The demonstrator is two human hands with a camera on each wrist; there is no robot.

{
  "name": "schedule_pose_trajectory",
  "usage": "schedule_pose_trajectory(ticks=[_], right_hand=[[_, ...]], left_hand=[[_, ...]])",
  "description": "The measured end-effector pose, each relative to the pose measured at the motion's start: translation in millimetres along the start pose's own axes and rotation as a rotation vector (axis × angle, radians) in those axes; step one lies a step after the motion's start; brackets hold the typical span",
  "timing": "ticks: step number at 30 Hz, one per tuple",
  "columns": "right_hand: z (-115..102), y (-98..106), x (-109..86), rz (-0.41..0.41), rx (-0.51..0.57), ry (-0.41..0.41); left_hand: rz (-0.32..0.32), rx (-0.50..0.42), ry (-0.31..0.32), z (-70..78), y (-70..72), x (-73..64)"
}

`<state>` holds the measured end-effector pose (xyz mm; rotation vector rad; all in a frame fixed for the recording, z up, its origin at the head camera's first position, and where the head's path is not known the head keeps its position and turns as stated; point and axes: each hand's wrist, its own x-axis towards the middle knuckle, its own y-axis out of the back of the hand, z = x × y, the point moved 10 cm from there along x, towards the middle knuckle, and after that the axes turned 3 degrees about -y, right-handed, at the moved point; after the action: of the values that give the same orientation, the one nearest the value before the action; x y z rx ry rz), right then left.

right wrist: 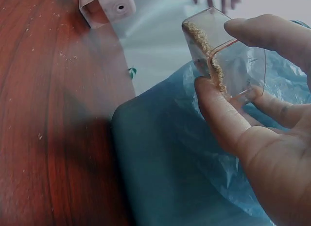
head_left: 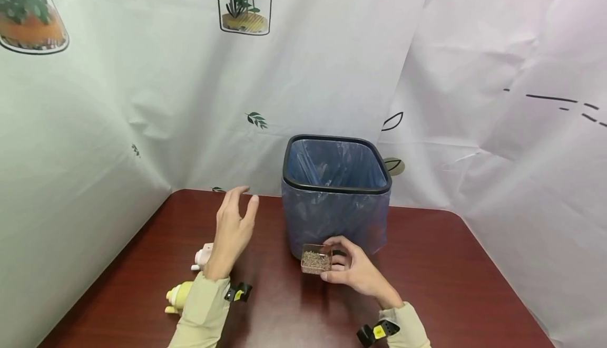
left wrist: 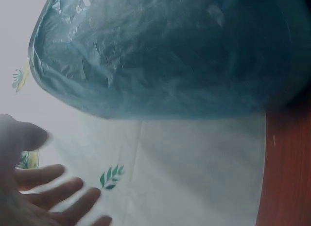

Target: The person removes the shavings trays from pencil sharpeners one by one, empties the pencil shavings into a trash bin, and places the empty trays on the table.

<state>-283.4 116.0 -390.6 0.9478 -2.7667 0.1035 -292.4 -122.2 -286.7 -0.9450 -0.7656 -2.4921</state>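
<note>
My right hand (head_left: pixel 356 271) grips a small clear box (head_left: pixel 316 259) by its side, thumb and fingers on its walls. Brown crumbly grains (right wrist: pixel 204 46) cover the bottom of the box. It is held just in front of a bin (head_left: pixel 336 221) lined with a bluish bag and topped by a black rim. To the left of the bin my left hand (head_left: pixel 231 229) is raised with nothing in it, its fingers spread and slightly bent. In the left wrist view that hand (left wrist: pixel 43 192) shows loose fingers apart from the bin.
A yellow object (head_left: pixel 179 296) and a pale pink one (head_left: pixel 204 255) stand on the left of the dark red table (head_left: pixel 450 284), partly hidden by the left arm. Small crumbs lie on the wood in the right wrist view. A white printed sheet (head_left: pixel 189 100) hangs behind.
</note>
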Motion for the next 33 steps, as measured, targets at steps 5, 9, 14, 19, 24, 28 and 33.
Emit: schedule_pose_trajectory(ticks=[5,9,14,19,24,28,33], right_hand=[[-2.1,8.6,-5.2,0.014,-0.021,0.006],[-5.5,11.5,-8.1,0.005,-0.027,0.022],[-7.0,16.0,-13.1,0.005,-0.039,0.024],[-12.8,25.3,-19.3,0.025,-0.056,0.041],[-20.6,30.5,-24.2,0.015,-0.070,0.055],[-21.0,31.4,-27.5,-0.003,-0.067,0.039],[-20.0,34.8,-30.6,0.004,-0.047,0.034]], left_hand=[[-0.006,-0.157,-0.039,11.6,-8.4,11.1],[-0.019,-0.253,-0.031,14.6,-15.6,18.5],[-0.050,-0.294,-0.062,23.8,-25.6,26.0],[-0.133,-0.212,-0.164,44.3,-41.4,34.1],[-0.187,-0.216,-0.207,55.9,-56.4,37.2],[-0.166,-0.222,-0.201,56.4,-57.9,36.4],[-0.115,-0.247,-0.192,53.8,-55.0,35.5]])
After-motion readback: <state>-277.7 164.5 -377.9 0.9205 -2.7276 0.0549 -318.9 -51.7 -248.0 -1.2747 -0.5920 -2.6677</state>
